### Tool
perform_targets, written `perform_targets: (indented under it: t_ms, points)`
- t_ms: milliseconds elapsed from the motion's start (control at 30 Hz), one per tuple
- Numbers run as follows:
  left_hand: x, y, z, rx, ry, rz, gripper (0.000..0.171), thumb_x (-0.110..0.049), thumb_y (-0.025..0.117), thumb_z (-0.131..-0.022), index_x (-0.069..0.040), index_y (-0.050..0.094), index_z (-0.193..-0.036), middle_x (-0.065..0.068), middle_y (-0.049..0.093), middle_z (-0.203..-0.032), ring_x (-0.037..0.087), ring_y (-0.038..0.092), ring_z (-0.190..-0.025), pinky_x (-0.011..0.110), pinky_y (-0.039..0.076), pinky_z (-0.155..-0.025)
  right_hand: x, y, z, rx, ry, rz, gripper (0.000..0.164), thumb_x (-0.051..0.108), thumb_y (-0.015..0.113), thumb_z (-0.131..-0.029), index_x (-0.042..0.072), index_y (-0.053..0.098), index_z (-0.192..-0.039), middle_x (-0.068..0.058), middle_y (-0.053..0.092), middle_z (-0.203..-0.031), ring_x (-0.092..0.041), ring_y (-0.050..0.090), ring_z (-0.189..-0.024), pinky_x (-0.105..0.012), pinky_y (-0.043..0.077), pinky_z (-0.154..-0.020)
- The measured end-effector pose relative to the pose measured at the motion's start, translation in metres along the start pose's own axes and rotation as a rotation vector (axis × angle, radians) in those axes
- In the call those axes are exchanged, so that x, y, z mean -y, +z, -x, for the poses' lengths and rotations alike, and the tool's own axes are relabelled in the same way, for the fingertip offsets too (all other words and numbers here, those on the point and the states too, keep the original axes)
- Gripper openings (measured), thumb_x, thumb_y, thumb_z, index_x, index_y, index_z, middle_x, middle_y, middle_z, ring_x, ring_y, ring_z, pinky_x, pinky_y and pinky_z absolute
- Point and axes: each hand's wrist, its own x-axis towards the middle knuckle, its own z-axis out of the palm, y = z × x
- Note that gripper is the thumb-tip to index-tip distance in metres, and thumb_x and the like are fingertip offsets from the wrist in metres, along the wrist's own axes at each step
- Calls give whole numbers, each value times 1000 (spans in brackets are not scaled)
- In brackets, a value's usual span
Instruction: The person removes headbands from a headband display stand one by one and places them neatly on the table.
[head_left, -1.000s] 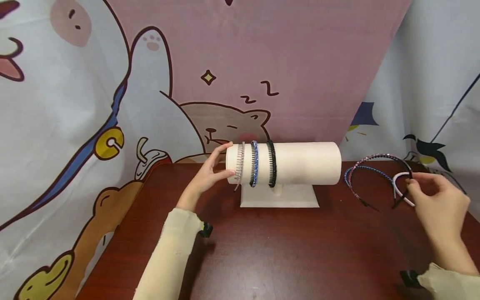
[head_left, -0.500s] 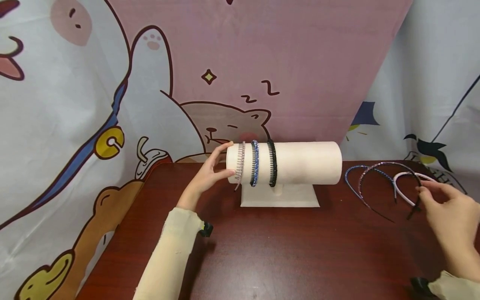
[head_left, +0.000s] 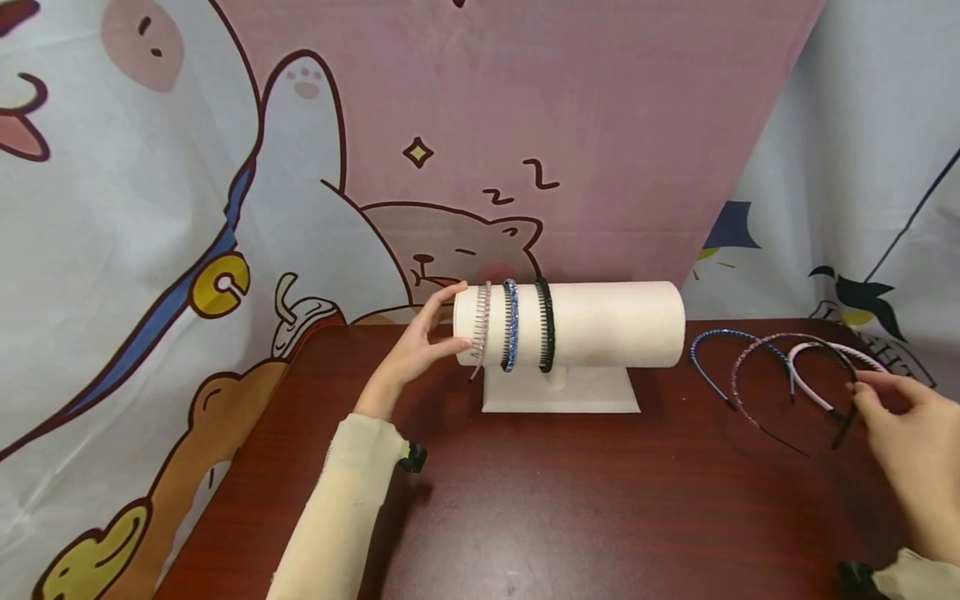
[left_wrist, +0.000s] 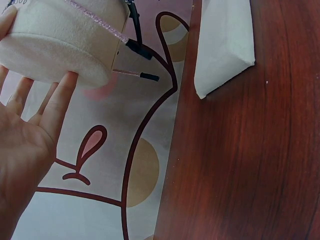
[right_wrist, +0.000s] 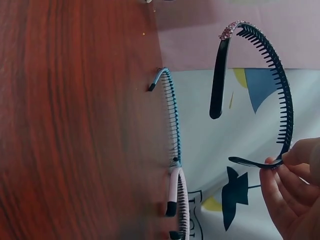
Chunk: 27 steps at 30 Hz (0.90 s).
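My right hand (head_left: 911,450) pinches one end of a black toothed headband (right_wrist: 284,85) with pink glitter along its top. In the head view this headband overlaps a blue headband (head_left: 697,367) and a white headband (head_left: 862,356) on the table. At the left, my left hand (head_left: 412,362) grips the end of a white cylindrical headband stand (head_left: 615,325), thumb in front and index finger at the upper edge. On the cylinder sit a pink headband (head_left: 483,325), a blue glitter headband (head_left: 512,325) and a black headband (head_left: 547,325), side by side.
The stand's flat base (head_left: 558,396) rests on a dark red wooden table (head_left: 600,500). Behind the table hangs a cartoon-printed cloth (head_left: 622,142), close to the back edge. Another cloth side (head_left: 870,167) closes off the right.
My right hand has moved right and slightly nearer the front with the glitter headband, uncovering more of the white one. The left hand has kept its place on the stand.
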Motion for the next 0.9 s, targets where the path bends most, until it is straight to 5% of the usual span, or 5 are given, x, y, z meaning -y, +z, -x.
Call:
perform_targets:
  t_ms: [67,133,233,667,900]
  points:
    - [-1,0,0,0,0,0,79,-4,70,-88,-27,33,-154,-1,34,-158,33,45,-135,52,51,-96,-4,0,-1,2,13,-55,19,10,57,-94,15,75,-100,50,39,-62,19,39,-56,-7,30,-50]
    - [-1,0,-1,0,0,2,79,-4,70,-88,-26,32,-154,-1,34,-158,33,45,-135,52,51,-96,-6,0,-1,1,28,-101,31,8,57,-94,36,68,-89,50,42,-62,20,40,-57,-5,31,-51]
    - [-2,0,-1,-1,-7,5,79,-2,69,-89,-23,32,-155,0,33,-158,35,44,-135,52,51,-95,-10,-2,0,17,41,-176,49,6,57,-94,52,53,-78,49,47,-64,22,43,-61,-3,31,-53]
    - [-9,1,0,1,-32,25,80,3,66,-88,-14,28,-156,9,30,-160,42,40,-137,53,51,-95,-43,-6,-6,50,-12,-443,52,-3,55,-95,45,66,-78,37,62,-66,18,52,-59,-3,35,-53]
    - [-2,0,0,-3,-17,18,79,0,68,-89,-22,30,-155,2,32,-159,40,42,-136,52,52,-93,-67,-11,-9,62,-57,-386,51,5,51,-100,53,62,-84,45,58,-73,24,50,-63,1,34,-57]
